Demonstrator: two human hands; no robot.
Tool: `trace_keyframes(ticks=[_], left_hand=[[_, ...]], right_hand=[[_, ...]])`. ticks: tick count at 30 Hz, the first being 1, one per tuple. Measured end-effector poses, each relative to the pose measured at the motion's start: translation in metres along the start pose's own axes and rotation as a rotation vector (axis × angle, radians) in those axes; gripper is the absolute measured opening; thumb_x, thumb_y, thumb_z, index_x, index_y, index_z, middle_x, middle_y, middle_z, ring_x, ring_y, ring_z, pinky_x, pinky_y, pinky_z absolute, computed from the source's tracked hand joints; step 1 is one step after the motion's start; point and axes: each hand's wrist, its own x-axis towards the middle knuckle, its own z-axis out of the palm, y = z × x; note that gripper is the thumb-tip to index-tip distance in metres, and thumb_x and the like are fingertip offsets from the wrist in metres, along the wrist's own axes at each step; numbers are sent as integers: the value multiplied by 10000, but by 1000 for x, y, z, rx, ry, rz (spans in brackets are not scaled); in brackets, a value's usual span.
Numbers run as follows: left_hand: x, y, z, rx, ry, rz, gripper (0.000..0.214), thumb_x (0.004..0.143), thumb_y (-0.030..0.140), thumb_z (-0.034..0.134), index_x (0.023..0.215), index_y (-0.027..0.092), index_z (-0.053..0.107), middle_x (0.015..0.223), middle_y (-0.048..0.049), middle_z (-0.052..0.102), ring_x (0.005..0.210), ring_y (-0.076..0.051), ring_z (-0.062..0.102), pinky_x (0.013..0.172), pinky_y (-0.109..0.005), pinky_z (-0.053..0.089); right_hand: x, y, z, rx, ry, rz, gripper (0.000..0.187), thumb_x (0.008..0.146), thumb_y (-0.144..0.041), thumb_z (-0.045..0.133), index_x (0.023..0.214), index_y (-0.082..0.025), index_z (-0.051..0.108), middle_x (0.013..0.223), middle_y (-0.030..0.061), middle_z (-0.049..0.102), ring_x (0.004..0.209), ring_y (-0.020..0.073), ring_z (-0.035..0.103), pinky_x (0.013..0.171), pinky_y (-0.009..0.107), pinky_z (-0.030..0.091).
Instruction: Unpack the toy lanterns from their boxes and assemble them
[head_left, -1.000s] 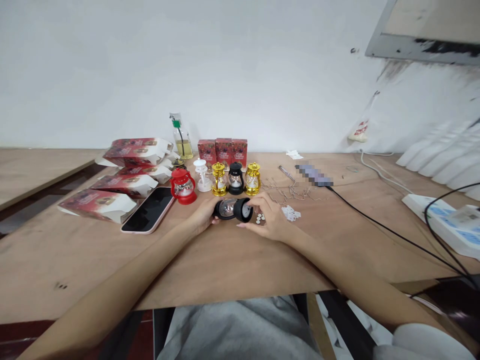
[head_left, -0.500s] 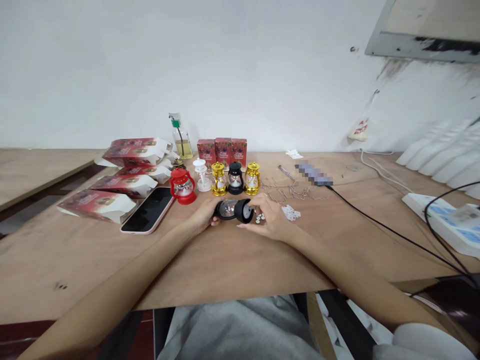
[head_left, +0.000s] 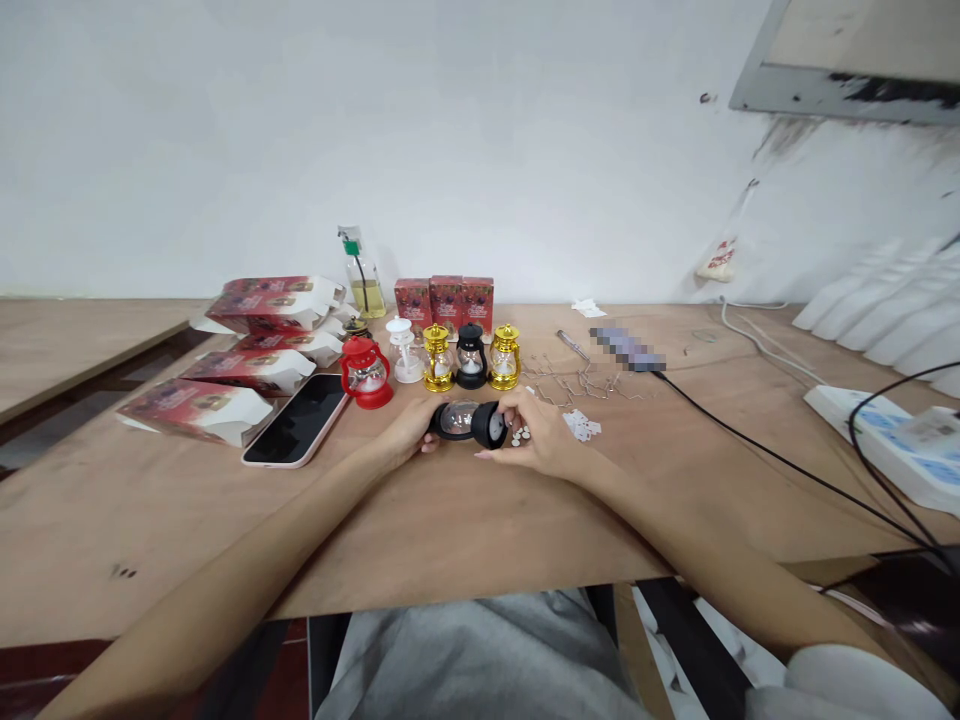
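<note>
A small black lantern (head_left: 457, 419) with a clear globe lies on its side between my hands, just above the table. My left hand (head_left: 411, 430) is closed round its top end. Thumb and fingers of my right hand (head_left: 536, 432) grip the rim of its base, whose pale underside faces right. Behind it stand several small lanterns: a red lantern (head_left: 366, 375), a white lantern (head_left: 405, 352), a black lantern (head_left: 471, 358) and gold ones, such as the gold lantern (head_left: 505, 358). Round button cells (head_left: 517, 438) lie beside my right fingers, partly hidden.
Red-printed boxes (head_left: 199, 408) and a phone (head_left: 296, 420) lie left. Upright small boxes (head_left: 447, 303) and a pump bottle (head_left: 365, 285) stand at the back. Right are thin wire pieces (head_left: 581, 385), white tabs (head_left: 582, 425), a screwdriver (head_left: 573, 345), a cable (head_left: 750, 443) and a power strip (head_left: 885, 440).
Almost nothing differs. My right fingers have shifted slightly at the lantern's base, while the lantern and my left hand stay nearly where they were.
</note>
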Motion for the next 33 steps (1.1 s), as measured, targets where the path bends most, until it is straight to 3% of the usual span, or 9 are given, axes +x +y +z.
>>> trace_keyframes(ticks=[4, 10, 16, 21, 28, 33], left_hand=[[0, 0, 0, -8, -10, 7, 231, 786, 330, 547, 644, 166, 467, 399, 66, 357, 290, -30, 254, 285, -115, 169], [-1, 2, 0, 8, -47, -19, 228, 814, 303, 476, 632, 166, 464, 385, 64, 336, 283, -30, 227, 289, -118, 160], [-3, 3, 0, 21, -93, -6, 209, 805, 300, 470, 659, 152, 494, 438, 22, 452, 289, -22, 234, 293, -122, 157], [-3, 3, -1, 34, -92, -20, 241, 823, 309, 430, 654, 151, 497, 456, -11, 505, 281, -22, 224, 285, -127, 149], [-4, 5, 1, 109, -47, -58, 261, 847, 287, 402, 635, 154, 475, 417, 9, 468, 272, -26, 223, 278, -122, 148], [-3, 5, -1, 143, -98, -52, 250, 853, 319, 406, 688, 151, 491, 439, -2, 508, 271, -31, 232, 272, -124, 156]], right_hand=[[-1, 0, 2, 55, -13, 20, 274, 809, -410, 617, 755, -203, 446, 762, 7, 500, 605, 109, 470, 573, 243, 404], [-2, 1, 6, 99, 112, 80, 422, 738, -426, 692, 1014, -210, 457, 806, 5, 506, 583, 107, 471, 551, 255, 436], [0, -2, 4, 25, 168, 4, 392, 755, -422, 685, 1014, -202, 489, 837, 28, 542, 605, 121, 491, 560, 268, 450], [1, -2, 2, 19, 138, 27, 390, 765, -458, 664, 995, -197, 486, 806, 19, 524, 610, 124, 495, 571, 270, 452], [-1, 1, 0, 48, 51, 41, 430, 738, -495, 670, 955, -196, 450, 800, 8, 504, 592, 108, 470, 552, 248, 420], [-2, 2, 1, 64, 40, 48, 420, 727, -476, 681, 928, -200, 435, 784, -2, 492, 589, 102, 457, 552, 236, 406]])
